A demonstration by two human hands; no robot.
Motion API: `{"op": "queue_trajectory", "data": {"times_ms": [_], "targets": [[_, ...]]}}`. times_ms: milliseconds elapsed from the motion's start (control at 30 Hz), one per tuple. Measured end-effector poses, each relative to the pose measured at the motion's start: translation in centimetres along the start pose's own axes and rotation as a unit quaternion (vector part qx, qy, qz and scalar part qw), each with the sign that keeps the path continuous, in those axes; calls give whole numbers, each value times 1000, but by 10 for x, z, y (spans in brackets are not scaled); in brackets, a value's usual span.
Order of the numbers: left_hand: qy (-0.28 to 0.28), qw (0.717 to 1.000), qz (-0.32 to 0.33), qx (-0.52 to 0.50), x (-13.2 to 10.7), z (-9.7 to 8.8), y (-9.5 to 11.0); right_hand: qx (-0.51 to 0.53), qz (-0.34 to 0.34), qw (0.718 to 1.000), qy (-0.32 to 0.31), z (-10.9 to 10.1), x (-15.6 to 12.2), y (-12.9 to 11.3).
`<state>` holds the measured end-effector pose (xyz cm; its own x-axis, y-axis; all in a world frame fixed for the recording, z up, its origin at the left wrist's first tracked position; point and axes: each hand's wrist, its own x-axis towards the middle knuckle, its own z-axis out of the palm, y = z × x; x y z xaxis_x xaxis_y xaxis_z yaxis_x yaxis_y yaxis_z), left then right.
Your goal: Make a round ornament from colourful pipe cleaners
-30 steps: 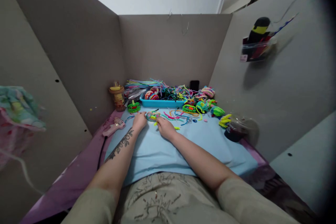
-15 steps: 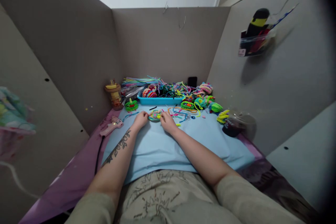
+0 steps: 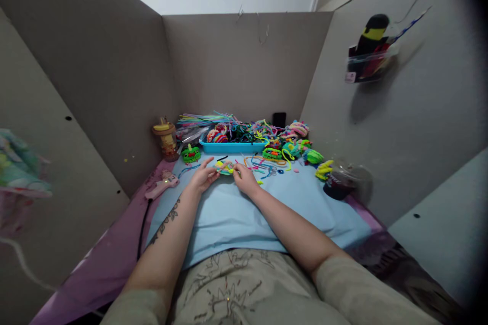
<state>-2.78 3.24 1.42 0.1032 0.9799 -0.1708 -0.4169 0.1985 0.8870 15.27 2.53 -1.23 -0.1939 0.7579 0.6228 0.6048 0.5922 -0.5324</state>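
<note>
A small multicoloured pipe-cleaner piece (image 3: pixel 225 167), in green, pink and yellow, is between my two hands above the blue cloth. My right hand (image 3: pixel 244 179) pinches its right side, the fingertips partly hidden. On the other side, my left hand (image 3: pixel 204 176) is turned palm inward with its fingers apart; its fingertips come up to the piece's left edge, and I cannot tell how firmly they touch. A green pipe-cleaner figure (image 3: pixel 191 153) sits beyond my left hand. Loose pipe-cleaner bits (image 3: pixel 267 166) and scissors (image 3: pixel 272 168) lie right of my right hand.
A blue tray (image 3: pixel 233 148) full of fuzzy coils stands at the back. Colourful pipe-cleaner pieces (image 3: pixel 299 147) pile up beside it. A pink glue gun (image 3: pixel 163 185) and a cup (image 3: pixel 165 139) are at left, a dark-bottomed tub (image 3: pixel 339 185) at right. Grey panels (image 3: pixel 247 61) enclose the table.
My left hand has opened from a pinch and rolled palm inward, with its fingers spreading. The piece has tilted slightly; my right hand keeps its pinch.
</note>
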Motion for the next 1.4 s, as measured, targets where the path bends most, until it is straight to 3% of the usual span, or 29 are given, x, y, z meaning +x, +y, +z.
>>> {"op": "queue_trajectory", "data": {"times_ms": [100,233,700,1133,1400], "targets": [[-27,999,12,-15,-6,5,0,-9,-29,999,37,-5,-2,-6],[3,999,45,-27,-10,8,-2,4,-57,996,71,-8,-4,-13],[-15,988,153,15,-14,13,-14,30,-56,997,52,-6,-5,-12],[-32,986,161,-16,-18,19,-16,35,-44,993,108,-6,-3,-18],[-48,985,161,-33,-17,18,-17,38,-31,994,96,-5,-4,-20]]}}
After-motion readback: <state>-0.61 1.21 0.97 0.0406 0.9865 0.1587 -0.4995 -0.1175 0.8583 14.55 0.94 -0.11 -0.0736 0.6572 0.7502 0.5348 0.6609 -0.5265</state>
